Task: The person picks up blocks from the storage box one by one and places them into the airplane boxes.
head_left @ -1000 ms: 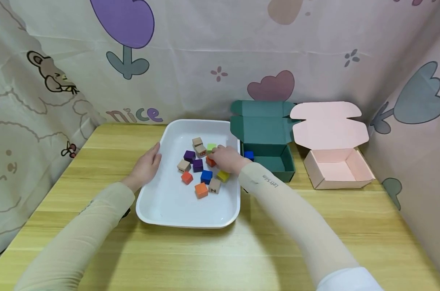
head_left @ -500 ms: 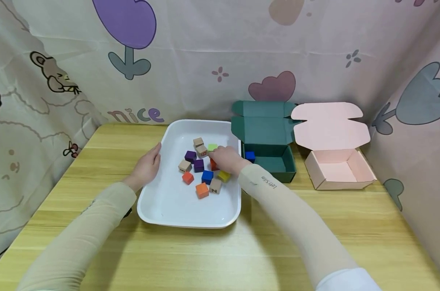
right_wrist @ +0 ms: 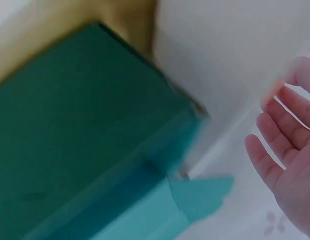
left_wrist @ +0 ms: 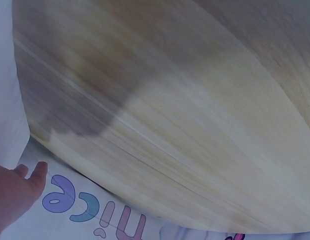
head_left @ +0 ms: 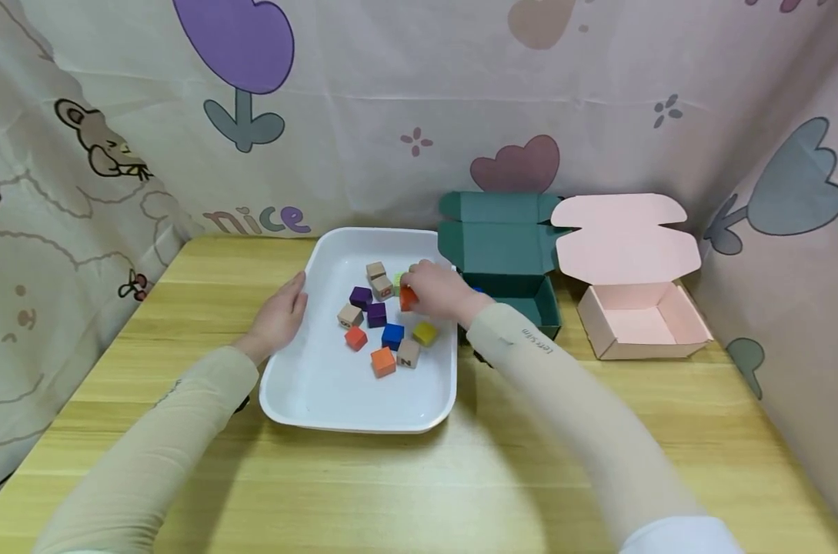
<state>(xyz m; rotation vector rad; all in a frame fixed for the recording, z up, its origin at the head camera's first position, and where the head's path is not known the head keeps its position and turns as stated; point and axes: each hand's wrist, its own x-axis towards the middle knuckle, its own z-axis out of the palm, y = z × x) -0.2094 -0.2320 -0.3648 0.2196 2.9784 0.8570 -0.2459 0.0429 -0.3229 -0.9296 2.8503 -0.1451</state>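
In the head view my right hand [head_left: 438,290] pinches a red-orange cube [head_left: 408,298] over the right part of a white tray [head_left: 322,392]. The right wrist view shows its thumb and index finger meeting on the cube, the other fingers loosely bent. A light green cube [head_left: 398,284] is partly hidden behind that hand. My left hand [head_left: 275,317] lies against the tray's left rim with its fingers fairly straight. In the tray are two purple cubes [head_left: 376,315], a blue cube [head_left: 392,336], a yellow cube [head_left: 425,333], an orange cube [head_left: 383,362], a red cube [head_left: 355,338] and several plain wooden cubes [head_left: 350,315].
Right of the tray stands a dark green box [head_left: 529,296], lid raised, with a blue cube [head_left: 479,290] mostly hidden by my right wrist. Beside it is a pink box [head_left: 643,323], also with its lid up. A patterned curtain [head_left: 363,115] hangs behind the wooden table [head_left: 363,492].
My right hand has lifted the red-orange cube from among the others and moved slightly up and to the right. The left hand stays at the tray's rim.
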